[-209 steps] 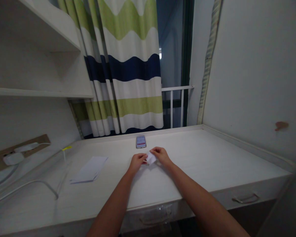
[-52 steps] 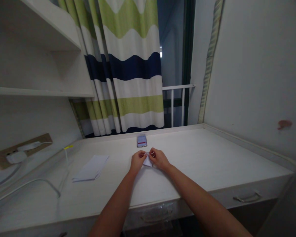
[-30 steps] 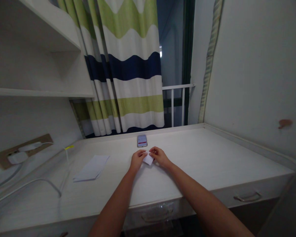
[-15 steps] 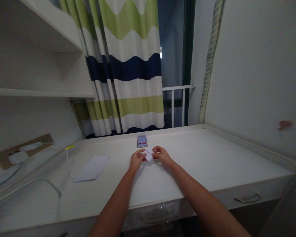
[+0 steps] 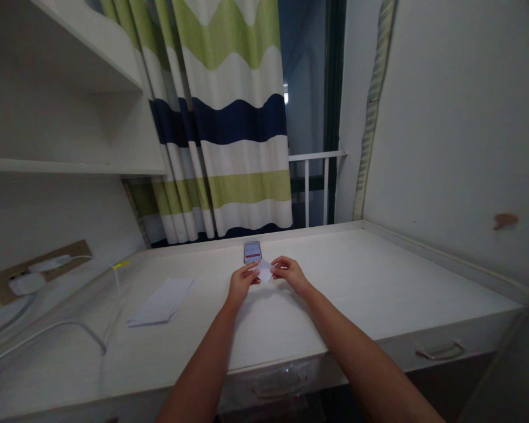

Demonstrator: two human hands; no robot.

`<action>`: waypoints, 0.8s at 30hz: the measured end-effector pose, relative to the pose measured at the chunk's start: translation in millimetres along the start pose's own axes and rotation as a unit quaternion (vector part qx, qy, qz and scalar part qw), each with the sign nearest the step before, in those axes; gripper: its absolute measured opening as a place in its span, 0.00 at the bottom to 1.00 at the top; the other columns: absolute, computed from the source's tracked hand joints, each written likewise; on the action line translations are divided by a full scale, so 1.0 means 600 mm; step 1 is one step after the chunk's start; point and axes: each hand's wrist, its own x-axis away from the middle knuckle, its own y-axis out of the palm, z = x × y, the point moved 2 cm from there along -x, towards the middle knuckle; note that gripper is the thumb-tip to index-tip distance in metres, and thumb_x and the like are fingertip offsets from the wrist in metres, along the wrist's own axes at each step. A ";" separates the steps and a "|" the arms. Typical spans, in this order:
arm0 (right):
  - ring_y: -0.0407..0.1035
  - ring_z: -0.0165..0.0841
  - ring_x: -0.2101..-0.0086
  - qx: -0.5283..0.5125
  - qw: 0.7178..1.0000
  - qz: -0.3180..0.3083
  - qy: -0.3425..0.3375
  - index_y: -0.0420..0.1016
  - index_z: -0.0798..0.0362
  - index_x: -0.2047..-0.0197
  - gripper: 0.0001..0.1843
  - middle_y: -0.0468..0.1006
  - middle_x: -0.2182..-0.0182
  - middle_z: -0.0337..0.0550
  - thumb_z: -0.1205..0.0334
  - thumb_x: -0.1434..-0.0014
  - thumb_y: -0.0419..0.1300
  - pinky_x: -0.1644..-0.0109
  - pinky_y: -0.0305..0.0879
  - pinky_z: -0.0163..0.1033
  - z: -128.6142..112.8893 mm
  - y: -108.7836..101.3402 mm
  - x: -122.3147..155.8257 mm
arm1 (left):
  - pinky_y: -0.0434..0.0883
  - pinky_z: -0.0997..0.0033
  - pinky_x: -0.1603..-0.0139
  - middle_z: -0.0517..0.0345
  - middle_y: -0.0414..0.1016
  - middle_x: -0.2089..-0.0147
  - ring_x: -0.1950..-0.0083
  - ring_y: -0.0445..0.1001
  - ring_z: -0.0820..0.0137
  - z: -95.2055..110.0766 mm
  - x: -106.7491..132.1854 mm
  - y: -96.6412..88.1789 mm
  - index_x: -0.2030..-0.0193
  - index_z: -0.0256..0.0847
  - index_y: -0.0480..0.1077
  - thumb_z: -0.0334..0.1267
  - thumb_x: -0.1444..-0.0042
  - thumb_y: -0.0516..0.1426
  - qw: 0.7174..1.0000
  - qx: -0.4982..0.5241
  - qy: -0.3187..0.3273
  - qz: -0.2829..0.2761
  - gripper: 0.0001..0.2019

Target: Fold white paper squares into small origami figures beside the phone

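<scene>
Pinching a small white paper square (image 5: pixel 264 271) over the pale tabletop (image 5: pixel 361 276), just before a smartphone (image 5: pixel 253 252), our left hand (image 5: pixel 243 284) closes its fingers on one corner; our right hand (image 5: pixel 290 275) curves its fingers beside the opposite corner, touching or not we cannot tell. We should press softly, so the paper stays unbent.

No text, label, brand or number can be read in this view. The small black-framed smartphone (image 5: pixel 253 252) lying on the desk has a lit screen with a red band across it, but any characters on it are too small to make out. The small folded white paper (image 5: pixel 265 270) and the flat pile of white paper (image 5: pixel 162 301) show no legible print, and the small yellow tag (image 5: pixel 120 265) on the thin white cable is too small to tell whether it bears any marking.
</scene>
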 end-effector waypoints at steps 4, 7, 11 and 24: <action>0.65 0.27 0.78 -0.001 1.000 0.011 -0.011 0.70 0.55 0.75 0.13 0.69 0.81 0.34 0.59 0.66 0.66 0.72 0.67 0.36 -0.003 0.000 -0.002 | 0.71 0.71 0.72 0.52 0.76 0.68 0.73 0.72 0.72 -0.005 -0.004 -0.003 0.68 0.34 0.74 0.42 0.69 0.64 1.000 0.005 -0.011 0.015 0.19; 0.66 0.27 0.77 -0.003 1.000 0.011 -0.013 0.71 0.56 0.76 0.12 0.70 0.80 0.35 0.60 0.66 0.65 0.70 0.67 0.37 -0.004 0.000 -0.002 | 0.71 0.72 0.71 0.52 0.76 0.69 0.71 0.72 0.71 -0.009 -0.005 -0.005 0.72 0.34 0.74 0.42 0.69 0.64 1.000 0.003 -0.011 0.014 0.16; 0.68 0.28 0.75 -0.013 1.000 -0.014 -0.003 0.73 0.56 0.73 0.14 0.72 0.78 0.36 0.59 0.66 0.66 0.67 0.68 0.37 -0.005 0.000 0.003 | 0.71 0.72 0.71 0.52 0.76 0.69 0.70 0.72 0.70 -0.008 -0.004 -0.007 0.73 0.33 0.74 0.42 0.69 0.64 1.000 0.004 -0.017 -0.007 0.16; 0.69 0.28 0.77 -0.024 0.999 -0.034 0.030 0.76 0.58 0.73 0.16 0.75 0.78 0.40 0.58 0.69 0.67 0.67 0.68 0.40 0.012 -0.005 -0.008 | 0.72 0.67 0.66 0.51 0.76 0.71 0.72 0.73 0.69 -0.004 0.001 -0.013 0.67 0.32 0.74 0.41 0.68 0.64 0.999 -0.018 -0.034 -0.037 0.19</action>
